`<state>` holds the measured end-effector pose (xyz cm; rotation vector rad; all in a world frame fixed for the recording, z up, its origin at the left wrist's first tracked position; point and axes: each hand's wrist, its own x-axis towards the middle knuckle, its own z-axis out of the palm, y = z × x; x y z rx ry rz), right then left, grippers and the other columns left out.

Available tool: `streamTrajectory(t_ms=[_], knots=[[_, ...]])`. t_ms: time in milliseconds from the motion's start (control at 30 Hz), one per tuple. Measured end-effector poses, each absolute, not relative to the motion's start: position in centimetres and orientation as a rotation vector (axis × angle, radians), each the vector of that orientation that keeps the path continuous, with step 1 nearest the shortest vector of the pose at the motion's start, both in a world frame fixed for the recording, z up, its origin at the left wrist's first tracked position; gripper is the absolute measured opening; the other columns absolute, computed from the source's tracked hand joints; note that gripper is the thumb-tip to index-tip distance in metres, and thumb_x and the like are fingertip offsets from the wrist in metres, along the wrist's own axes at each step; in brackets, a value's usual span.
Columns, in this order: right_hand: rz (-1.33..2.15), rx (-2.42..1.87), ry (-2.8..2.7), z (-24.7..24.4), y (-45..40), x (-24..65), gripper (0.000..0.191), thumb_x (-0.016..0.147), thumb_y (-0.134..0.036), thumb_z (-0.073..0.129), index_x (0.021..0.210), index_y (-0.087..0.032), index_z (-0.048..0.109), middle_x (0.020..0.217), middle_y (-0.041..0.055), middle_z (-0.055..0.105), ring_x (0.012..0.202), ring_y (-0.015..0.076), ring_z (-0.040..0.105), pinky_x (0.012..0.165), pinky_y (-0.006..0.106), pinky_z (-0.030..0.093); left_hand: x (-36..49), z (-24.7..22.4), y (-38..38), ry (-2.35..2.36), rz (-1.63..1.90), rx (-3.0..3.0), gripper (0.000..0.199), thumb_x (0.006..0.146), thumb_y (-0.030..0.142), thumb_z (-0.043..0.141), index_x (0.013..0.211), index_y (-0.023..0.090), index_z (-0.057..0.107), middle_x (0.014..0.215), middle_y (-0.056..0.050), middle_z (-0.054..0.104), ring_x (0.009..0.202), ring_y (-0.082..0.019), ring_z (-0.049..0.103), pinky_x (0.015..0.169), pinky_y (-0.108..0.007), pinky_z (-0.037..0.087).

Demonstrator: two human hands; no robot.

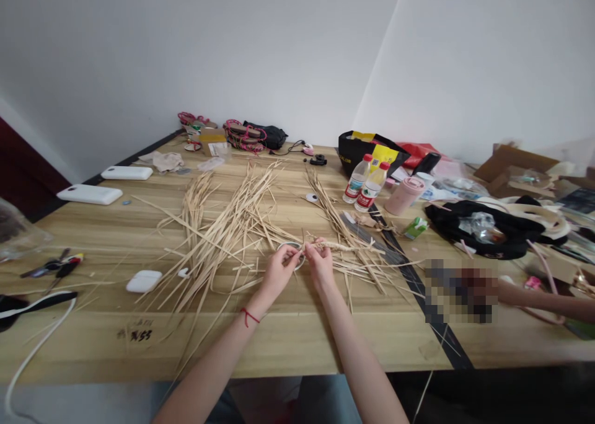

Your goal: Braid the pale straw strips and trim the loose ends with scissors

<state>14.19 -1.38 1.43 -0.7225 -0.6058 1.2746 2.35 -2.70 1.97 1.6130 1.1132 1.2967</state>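
Over the middle of the wooden table, my left hand (282,266) and my right hand (320,264) are close together, fingers pinched on a braid of pale straw strips (344,246). The braided part runs off to the right from my right hand. Loose strip ends poke out between my fingertips. Behind my left hand a round dish (300,263) shows only by part of its rim. A large heap of loose straw strips (232,216) spreads to the left, and another bundle of straw strips (332,207) lies beyond my right hand.
Two water bottles (370,188) and a pink tumbler (403,196) stand at the back right, before a black bag (346,151). A white earbud case (144,281) lies left of the heap. Another person's forearm (543,297) reaches in from the right, its hand blurred out.
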Motion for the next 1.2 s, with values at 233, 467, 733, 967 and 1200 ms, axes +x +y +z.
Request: streamTrajectory(t_ms=[233,467,733,967,1200], knots=[[1.261,-0.730,-0.636,1.4,-1.4,14.0,0.038,0.060,-0.023,0.077,0.084,-0.023,0.049,0.069,-0.0073,0.060,0.061,0.0085,0.058,0.061,0.021,0.048,2.3,2.3,-2.8,1.090,1.308,1.482,0.017,0.080,0.033,0.058,0.081,0.016,0.056,0.071,-0.002,0.064,0.066,-0.014,0.062,0.060,-0.023,0.048],[1.304,-0.684,-0.628,1.4,-1.7,13.7,0.037,0.062,-0.022,0.077,0.085,-0.024,0.048,0.074,-0.0062,0.061,0.062,0.0086,0.057,0.060,0.022,0.047,2.5,2.5,-2.8,1.051,1.338,1.346,0.016,0.075,0.030,0.062,0.081,0.017,0.054,0.071,-0.003,0.066,0.060,-0.014,0.063,0.052,-0.022,0.047],[1.336,-0.604,-0.667,1.5,-2.0,12.9,0.033,0.063,-0.019,0.076,0.081,-0.023,0.049,0.076,-0.0056,0.062,0.069,0.0093,0.059,0.067,0.023,0.047,2.2,2.7,-2.8,1.134,1.384,1.205,0.019,0.071,0.029,0.065,0.077,0.018,0.051,0.065,-0.001,0.067,0.048,-0.011,0.059,0.047,-0.021,0.046],[1.362,-0.644,-0.695,2.2,-2.4,12.9,0.031,0.066,-0.026,0.074,0.087,-0.023,0.051,0.083,-0.0016,0.067,0.073,0.0130,0.063,0.071,0.028,0.049,1.9,2.7,-2.8,1.204,1.414,1.341,0.021,0.077,0.037,0.062,0.078,0.016,0.056,0.069,-0.004,0.068,0.059,-0.015,0.064,0.055,-0.024,0.051],[1.283,-0.721,-0.636,2.3,-1.7,13.5,0.035,0.063,-0.030,0.075,0.087,-0.023,0.052,0.080,-0.0016,0.067,0.072,0.0136,0.064,0.072,0.030,0.051,1.4,3.0,-2.1,1.075,1.370,1.417,0.021,0.076,0.034,0.063,0.085,0.016,0.064,0.085,-0.007,0.070,0.079,-0.019,0.067,0.069,-0.030,0.055]])
